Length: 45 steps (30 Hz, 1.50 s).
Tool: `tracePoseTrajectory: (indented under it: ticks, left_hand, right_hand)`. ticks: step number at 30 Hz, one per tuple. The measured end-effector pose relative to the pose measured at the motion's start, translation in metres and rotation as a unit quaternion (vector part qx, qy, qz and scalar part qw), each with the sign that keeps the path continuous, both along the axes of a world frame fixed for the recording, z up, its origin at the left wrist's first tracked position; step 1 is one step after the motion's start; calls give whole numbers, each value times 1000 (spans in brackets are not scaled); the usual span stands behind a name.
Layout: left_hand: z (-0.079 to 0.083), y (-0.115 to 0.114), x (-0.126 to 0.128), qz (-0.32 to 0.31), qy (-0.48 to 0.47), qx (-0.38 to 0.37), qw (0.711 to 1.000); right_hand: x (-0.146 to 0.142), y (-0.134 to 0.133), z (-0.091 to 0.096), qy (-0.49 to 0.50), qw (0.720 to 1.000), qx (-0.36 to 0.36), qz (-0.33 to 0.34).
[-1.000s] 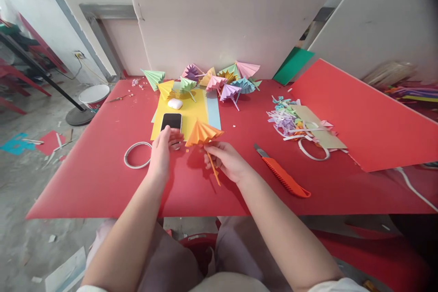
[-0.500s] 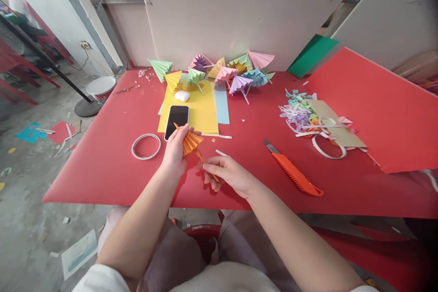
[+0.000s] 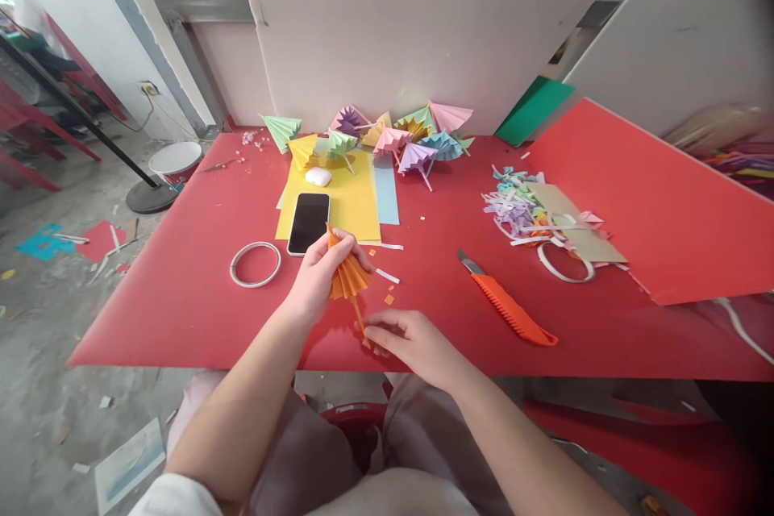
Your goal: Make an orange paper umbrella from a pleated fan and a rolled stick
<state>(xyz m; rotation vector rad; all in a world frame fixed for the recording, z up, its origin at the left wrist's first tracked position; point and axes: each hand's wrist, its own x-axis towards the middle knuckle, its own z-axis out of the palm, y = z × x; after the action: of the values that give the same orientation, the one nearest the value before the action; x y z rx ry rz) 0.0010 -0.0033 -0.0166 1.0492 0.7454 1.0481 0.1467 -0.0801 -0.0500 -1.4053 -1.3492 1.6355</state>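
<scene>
An orange paper umbrella with a pleated canopy is held between my two hands, its tip pointing away from me. My left hand is closed around the canopy near the top. Lower down, the thumb and fingers of my right hand pinch the end of the thin orange handle. Just beyond my left hand lies a phone with a dark screen. Small orange scraps and white paper strips lie on the red table beside the umbrella.
Several pastel paper umbrellas stand along the back, near yellow paper and a white earbud case. Tape rolls lie left and right. An orange utility knife rests right of my hands, before paper shreds.
The umbrella has turned more upright in view, its handle now pointing toward me. Both hands have shifted slightly nearer, and more orange scraps show on the table.
</scene>
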Motion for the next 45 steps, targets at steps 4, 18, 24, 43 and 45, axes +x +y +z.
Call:
tracePoseTrajectory:
  ticks: [4, 18, 24, 43, 45]
  left_hand:
    - [3, -4, 2, -49, 11, 12, 999]
    - [46, 0, -7, -113, 250, 146, 950]
    - [60, 10, 26, -131, 502, 362, 775]
    - [-18, 14, 124, -213, 717, 442, 495]
    - [-16, 14, 124, -220, 726, 437, 483]
  right_hand:
    - [-3, -5, 2, -32, 999, 28, -8]
    - [42, -27, 13, -82, 986, 73, -127]
    - [132, -35, 5, -323, 871, 208, -305]
    - [121, -29, -10, -402, 888, 117, -190]
    - [112, -37, -11, -344, 910, 126, -193]
